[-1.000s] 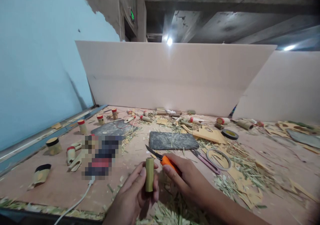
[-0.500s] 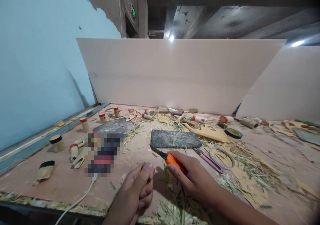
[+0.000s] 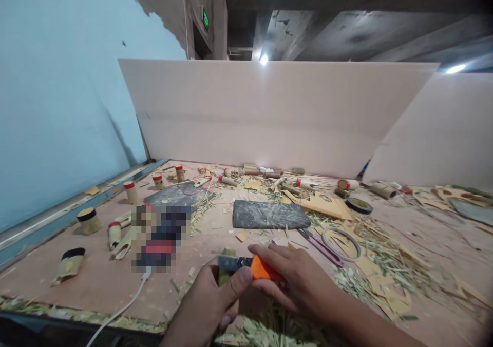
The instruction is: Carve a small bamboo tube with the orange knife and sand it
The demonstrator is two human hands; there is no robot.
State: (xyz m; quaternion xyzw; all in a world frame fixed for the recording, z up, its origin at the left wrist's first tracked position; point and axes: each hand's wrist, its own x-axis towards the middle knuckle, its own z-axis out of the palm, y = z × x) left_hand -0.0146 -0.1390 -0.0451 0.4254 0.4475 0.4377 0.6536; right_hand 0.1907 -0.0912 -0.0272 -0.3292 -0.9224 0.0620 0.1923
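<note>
My left hand (image 3: 208,301) is closed around a small greenish bamboo piece (image 3: 224,276), most of it hidden by the fingers. My right hand (image 3: 300,275) grips an orange-handled utility knife (image 3: 265,268), its blade pointing left. The blade lies across the bamboo piece, and my left thumb rests close to where blade and handle meet. Beneath both hands, pale green shavings (image 3: 269,331) cover the near edge of the table. Just beyond them is a dark rectangular slab (image 3: 271,214) dusted with scraps.
A blurred-out device (image 3: 159,244) with a white cable (image 3: 119,308) lies left. Bamboo pieces with red or black ends, such as a black-topped one (image 3: 88,223), stand around it. Pink-handled scissors (image 3: 323,248), a tape ring (image 3: 341,243) and black tape (image 3: 359,206) lie right. A pale board (image 3: 262,111) closes the back.
My right hand has brought the knife left and down onto the bamboo piece. My left hand has turned so that the piece shows, its thumb now by the knife.
</note>
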